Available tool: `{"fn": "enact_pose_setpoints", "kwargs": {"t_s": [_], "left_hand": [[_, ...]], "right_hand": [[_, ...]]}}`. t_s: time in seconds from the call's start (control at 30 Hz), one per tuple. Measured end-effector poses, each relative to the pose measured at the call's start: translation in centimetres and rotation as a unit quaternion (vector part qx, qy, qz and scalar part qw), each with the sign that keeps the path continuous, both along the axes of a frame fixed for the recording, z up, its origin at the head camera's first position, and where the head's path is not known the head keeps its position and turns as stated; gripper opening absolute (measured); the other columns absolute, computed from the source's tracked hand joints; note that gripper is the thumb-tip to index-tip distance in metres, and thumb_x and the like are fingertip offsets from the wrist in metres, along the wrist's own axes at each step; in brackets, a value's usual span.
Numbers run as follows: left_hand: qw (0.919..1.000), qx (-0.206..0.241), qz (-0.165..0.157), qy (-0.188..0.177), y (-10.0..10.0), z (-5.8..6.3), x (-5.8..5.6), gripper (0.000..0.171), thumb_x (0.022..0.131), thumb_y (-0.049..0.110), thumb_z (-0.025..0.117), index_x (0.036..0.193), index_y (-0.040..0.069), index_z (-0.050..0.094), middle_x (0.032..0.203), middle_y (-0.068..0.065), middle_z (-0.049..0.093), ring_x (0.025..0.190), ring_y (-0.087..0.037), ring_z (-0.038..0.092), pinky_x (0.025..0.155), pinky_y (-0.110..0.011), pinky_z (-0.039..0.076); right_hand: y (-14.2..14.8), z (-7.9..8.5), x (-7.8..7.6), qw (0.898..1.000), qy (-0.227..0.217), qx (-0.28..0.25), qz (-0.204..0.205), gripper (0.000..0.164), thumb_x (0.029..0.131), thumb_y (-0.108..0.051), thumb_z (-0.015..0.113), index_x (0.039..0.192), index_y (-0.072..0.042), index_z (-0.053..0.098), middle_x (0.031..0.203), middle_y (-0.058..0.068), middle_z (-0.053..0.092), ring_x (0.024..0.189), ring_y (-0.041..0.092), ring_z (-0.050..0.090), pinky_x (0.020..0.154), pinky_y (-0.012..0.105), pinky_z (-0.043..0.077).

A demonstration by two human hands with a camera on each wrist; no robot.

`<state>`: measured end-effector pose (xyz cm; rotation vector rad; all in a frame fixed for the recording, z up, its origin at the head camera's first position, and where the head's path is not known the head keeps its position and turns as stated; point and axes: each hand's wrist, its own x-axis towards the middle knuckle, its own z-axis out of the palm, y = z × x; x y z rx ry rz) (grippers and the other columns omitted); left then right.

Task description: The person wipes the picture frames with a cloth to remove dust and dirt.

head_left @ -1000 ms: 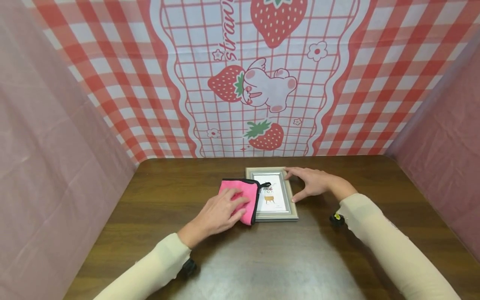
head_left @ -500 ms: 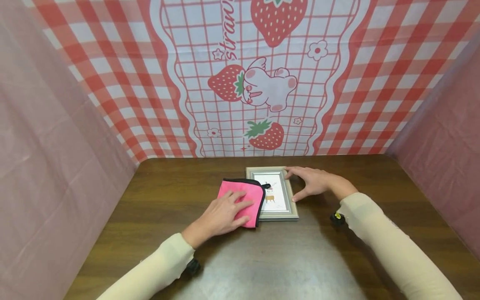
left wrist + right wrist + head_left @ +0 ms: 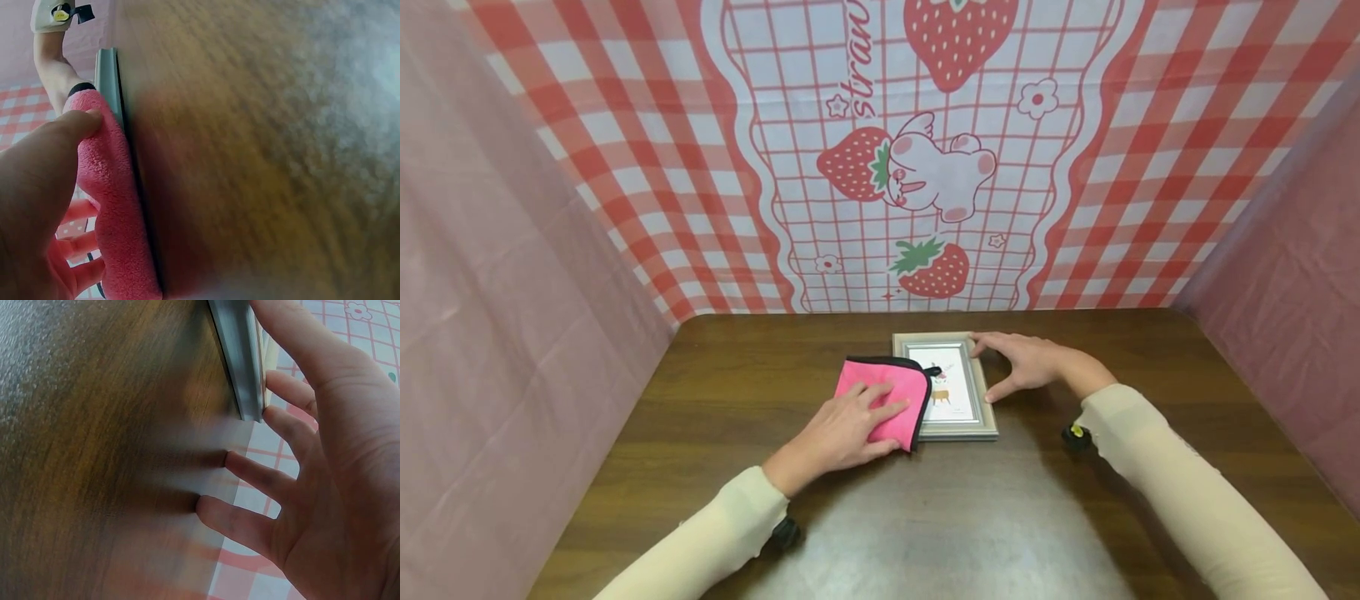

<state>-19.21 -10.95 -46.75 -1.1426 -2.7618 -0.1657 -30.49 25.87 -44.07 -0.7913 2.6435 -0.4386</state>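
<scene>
A pink cloth (image 3: 913,385) with black edging lies over the left part of a silver-and-cream picture frame (image 3: 958,432). My left hand (image 3: 838,427) rests on this cloth, its fingers spread and pressing down. In the left wrist view, the thumb (image 3: 87,122) and fingertips touch the fluffy pink cloth (image 3: 115,200) from above. At the frame's right side, my right hand (image 3: 1036,362) touches the edge with the thumb and the far corner with the index finger. The right wrist view shows other fingertips down on the tabletop beside the frame (image 3: 240,356).
The brown wooden table (image 3: 730,358) carries the frame near its back edge. Behind it hangs a red-and-white checked strawberry curtain (image 3: 760,250). Pink fabric walls (image 3: 535,292) stand on both sides.
Since a second ago, my left hand and the cloth have shifted slightly right over the frame, mostly in the first half second. My right hand stays at the frame's edge.
</scene>
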Motion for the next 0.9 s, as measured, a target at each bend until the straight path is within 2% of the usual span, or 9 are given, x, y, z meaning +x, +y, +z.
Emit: {"fn": "enact_pose_setpoints", "kwargs": {"t_s": [0.3, 0.33, 0.43, 0.5, 0.6, 0.63, 0.77, 0.87, 0.9], "left_hand": [[0.9999, 0.011, 0.006, -0.004, 0.2, 0.0, -0.5, 0.056, 0.108, 0.051, 0.071, 0.158, 0.026, 0.067, 0.166, -0.018, 0.061, 0.139, -0.043, 0.068, 0.081, -0.053, 0.07], [0.9999, 0.015, 0.003, 0.004, 0.2, -0.6, -1.0, 0.055, 0.11, 0.053, 0.068, 0.159, 0.027, 0.067, 0.166, -0.017, 0.062, 0.138, -0.042, 0.069, 0.078, -0.053, 0.069], [0.9992, 0.037, -0.003, -0.016, 0.0, -1.3, -2.0, 0.055, 0.112, 0.055, 0.064, 0.159, 0.028, 0.067, 0.166, -0.017, 0.061, 0.139, -0.045, 0.067, 0.077, -0.057, 0.068], [0.9992, 0.038, -0.001, -0.012, -0.1, -2.8, -3.4, 0.055, 0.114, 0.06, 0.057, 0.161, 0.033, 0.065, 0.168, -0.015, 0.06, 0.14, -0.045, 0.066, 0.077, -0.057, 0.068], [0.9981, 0.044, 0.011, -0.042, -0.1, -3.5, -4.8, 0.057, 0.113, 0.062, 0.057, 0.162, 0.034, 0.063, 0.172, -0.014, 0.056, 0.147, -0.049, 0.062, 0.089, -0.061, 0.068], [0.9983, 0.04, 0.015, -0.038, -0.1, -3.9, -5.3, 0.058, 0.113, 0.064, 0.056, 0.162, 0.036, 0.062, 0.173, -0.012, 0.056, 0.148, -0.048, 0.062, 0.09, -0.061, 0.068], [0.9968, 0.036, 0.03, -0.065, 0.3, -2.4, -6.0, 0.058, 0.112, 0.061, 0.06, 0.162, 0.032, 0.064, 0.174, -0.015, 0.055, 0.152, -0.052, 0.059, 0.099, -0.069, 0.064], [0.9948, 0.029, 0.039, -0.089, 0.8, -0.3, -6.2, 0.056, 0.112, 0.053, 0.063, 0.161, 0.026, 0.064, 0.174, -0.017, 0.054, 0.154, -0.053, 0.056, 0.108, -0.072, 0.06], [0.9952, 0.025, 0.042, -0.085, 0.9, -0.4, -6.7, 0.057, 0.112, 0.055, 0.062, 0.161, 0.028, 0.064, 0.174, -0.016, 0.054, 0.155, -0.052, 0.056, 0.108, -0.072, 0.06]], "right_hand": [[-0.1, 0.2, 0.2, 1.0, -0.002, -0.001, -0.003, 0.096, 0.087, -0.066, 0.091, 0.162, -0.018, 0.055, 0.185, 0.021, 0.034, 0.168, 0.053, 0.037, 0.125, 0.084, 0.036], [-0.1, 0.2, 0.1, 1.0, -0.004, -0.001, -0.004, 0.095, 0.087, -0.066, 0.091, 0.162, -0.018, 0.056, 0.186, 0.02, 0.033, 0.168, 0.052, 0.036, 0.125, 0.083, 0.036], [-0.1, 0.2, 0.2, 1.0, -0.006, 0.0, -0.005, 0.093, 0.087, -0.066, 0.091, 0.16, -0.019, 0.057, 0.186, 0.019, 0.032, 0.169, 0.052, 0.036, 0.126, 0.083, 0.035], [-0.1, 0.1, 0.2, 1.0, -0.006, -0.003, -0.003, 0.092, 0.087, -0.065, 0.091, 0.159, -0.018, 0.057, 0.186, 0.018, 0.033, 0.169, 0.052, 0.036, 0.126, 0.083, 0.035], [-0.1, 0.1, 0.3, 1.0, -0.008, -0.008, 0.001, 0.09, 0.087, -0.064, 0.092, 0.157, -0.017, 0.058, 0.186, 0.019, 0.033, 0.168, 0.052, 0.036, 0.127, 0.082, 0.035], [-0.1, 0.1, 0.3, 1.0, -0.01, -0.01, 0.001, 0.09, 0.087, -0.063, 0.092, 0.156, -0.017, 0.058, 0.186, 0.019, 0.033, 0.169, 0.052, 0.035, 0.127, 0.082, 0.035], [-0.2, 0.0, 0.3, 1.0, -0.012, -0.011, 0.0, 0.089, 0.087, -0.063, 0.092, 0.155, -0.017, 0.059, 0.186, 0.018, 0.032, 0.169, 0.051, 0.035, 0.128, 0.082, 0.035], [-0.1, 0.1, 0.2, 1.0, -0.013, -0.01, -0.005, 0.089, 0.087, -0.063, 0.092, 0.155, -0.018, 0.059, 0.187, 0.017, 0.032, 0.17, 0.05, 0.035, 0.128, 0.081, 0.035], [-0.1, 0.2, 0.2, 1.0, -0.012, -0.009, -0.005, 0.089, 0.087, -0.063, 0.092, 0.155, -0.018, 0.059, 0.187, 0.017, 0.032, 0.169, 0.05, 0.035, 0.128, 0.081, 0.035]]}}
